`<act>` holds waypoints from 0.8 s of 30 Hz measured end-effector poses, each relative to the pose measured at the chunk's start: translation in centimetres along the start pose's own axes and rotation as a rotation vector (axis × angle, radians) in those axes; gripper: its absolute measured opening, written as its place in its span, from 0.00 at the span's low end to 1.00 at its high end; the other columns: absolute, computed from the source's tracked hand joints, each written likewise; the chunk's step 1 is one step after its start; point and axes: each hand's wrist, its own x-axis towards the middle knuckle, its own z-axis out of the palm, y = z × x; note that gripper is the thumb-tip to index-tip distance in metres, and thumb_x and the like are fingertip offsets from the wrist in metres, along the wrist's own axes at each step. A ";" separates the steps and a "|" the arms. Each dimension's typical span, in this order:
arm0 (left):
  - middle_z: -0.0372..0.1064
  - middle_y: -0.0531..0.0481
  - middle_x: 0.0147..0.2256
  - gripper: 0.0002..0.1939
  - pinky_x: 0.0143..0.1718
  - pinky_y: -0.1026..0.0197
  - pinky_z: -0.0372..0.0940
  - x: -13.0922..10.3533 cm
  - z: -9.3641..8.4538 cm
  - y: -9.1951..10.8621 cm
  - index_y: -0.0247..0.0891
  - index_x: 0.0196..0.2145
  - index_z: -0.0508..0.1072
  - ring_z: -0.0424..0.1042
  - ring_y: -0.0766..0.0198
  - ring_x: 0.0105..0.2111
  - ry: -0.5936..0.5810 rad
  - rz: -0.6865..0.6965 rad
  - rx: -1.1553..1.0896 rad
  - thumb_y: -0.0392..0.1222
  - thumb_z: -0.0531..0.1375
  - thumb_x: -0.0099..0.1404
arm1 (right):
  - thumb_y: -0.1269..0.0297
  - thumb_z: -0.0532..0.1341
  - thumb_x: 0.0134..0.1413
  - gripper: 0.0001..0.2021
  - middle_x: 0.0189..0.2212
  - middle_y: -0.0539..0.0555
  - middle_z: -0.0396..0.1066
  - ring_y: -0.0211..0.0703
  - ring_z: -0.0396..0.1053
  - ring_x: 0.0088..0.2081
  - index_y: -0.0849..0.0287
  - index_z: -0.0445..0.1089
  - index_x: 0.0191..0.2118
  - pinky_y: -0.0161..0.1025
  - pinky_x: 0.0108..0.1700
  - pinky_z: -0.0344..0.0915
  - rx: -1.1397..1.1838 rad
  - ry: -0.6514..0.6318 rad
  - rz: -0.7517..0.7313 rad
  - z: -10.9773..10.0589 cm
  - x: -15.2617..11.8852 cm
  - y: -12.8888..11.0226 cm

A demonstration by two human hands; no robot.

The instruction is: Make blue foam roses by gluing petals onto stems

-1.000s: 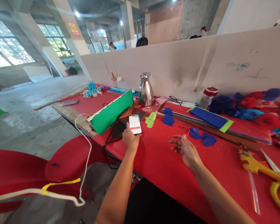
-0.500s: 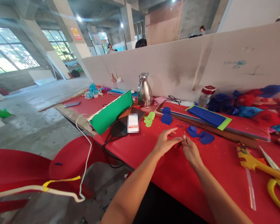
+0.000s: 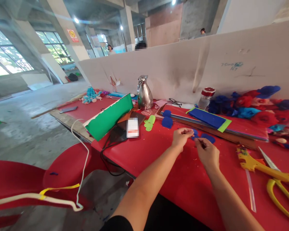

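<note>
My left hand (image 3: 181, 138) is closed in a pinch, its fingertips at the edge of a small blue paper piece (image 3: 194, 133). Whether that piece is gripped or lies behind the fingers, I cannot tell. Just to the right, my right hand (image 3: 209, 153) also pinches thumb against fingers; anything between them is too small to make out. A second blue petal-shaped piece (image 3: 208, 138) lies on the red table (image 3: 159, 154) beyond the right hand. More blue cut pieces (image 3: 167, 122) and light green cut pieces (image 3: 149, 123) rest farther left.
Yellow-handled scissors (image 3: 276, 189) and a yellow glue gun (image 3: 252, 162) lie at the right, near a clear glue stick (image 3: 250, 191). Behind stand a metal jug (image 3: 144, 94), a red-lidded jar (image 3: 206, 98) and paper flowers (image 3: 262, 109). A green sheet (image 3: 110, 117) leans at left.
My hands have drawn apart slightly. The left hand's spread fingers have closed into a pinch beside the blue piece; a thin light stem seen at the right fingertips no longer shows. The view has shifted right.
</note>
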 end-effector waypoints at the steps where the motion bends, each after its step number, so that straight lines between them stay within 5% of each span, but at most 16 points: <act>1: 0.66 0.57 0.18 0.09 0.33 0.64 0.61 0.2 0.2 -0.3 0.35 0.27 0.71 0.67 0.70 0.22 0.008 0.000 -0.035 0.36 0.67 0.46 | 0.47 0.55 0.48 0.20 0.23 0.56 0.74 0.45 0.67 0.25 0.59 0.74 0.31 0.38 0.29 0.58 0.002 0.012 0.004 0.0 -0.1 -0.1; 8: 0.71 0.52 0.23 0.12 0.26 0.68 0.55 0.6 -0.7 -1.2 0.34 0.27 0.69 0.67 0.72 0.21 -0.066 -0.145 -0.287 0.40 0.68 0.47 | 0.53 0.66 0.39 0.16 0.23 0.52 0.72 0.41 0.68 0.25 0.61 0.72 0.30 0.38 0.30 0.63 0.633 0.174 0.118 -0.2 0.2 -1.1; 14: 0.70 0.53 0.22 0.13 0.27 0.68 0.56 1.0 -1.6 -0.8 0.33 0.24 0.69 0.66 0.73 0.22 -0.079 -0.190 -0.335 0.41 0.69 0.47 | 0.59 0.69 0.35 0.14 0.28 0.54 0.75 0.39 0.71 0.27 0.61 0.70 0.29 0.35 0.29 0.64 1.019 0.015 0.266 -1.0 1.0 -1.4; 19: 0.69 0.55 0.22 0.13 0.28 0.67 0.55 0.9 -1.5 -1.2 0.34 0.22 0.69 0.64 0.74 0.22 -0.142 -0.164 -0.232 0.42 0.69 0.45 | 0.52 0.66 0.42 0.16 0.27 0.52 0.74 0.35 0.67 0.24 0.61 0.72 0.32 0.35 0.30 0.62 0.832 0.110 0.145 -1.0 0.4 -1.8; 24: 0.70 0.54 0.24 0.09 0.36 0.65 0.59 0.2 -0.8 -1.5 0.35 0.23 0.75 0.65 0.70 0.28 -0.222 0.085 0.118 0.43 0.68 0.46 | 0.43 0.60 0.48 0.23 0.21 0.50 0.69 0.36 0.63 0.23 0.62 0.73 0.32 0.36 0.30 0.60 0.511 0.190 0.073 -0.6 0.5 -0.6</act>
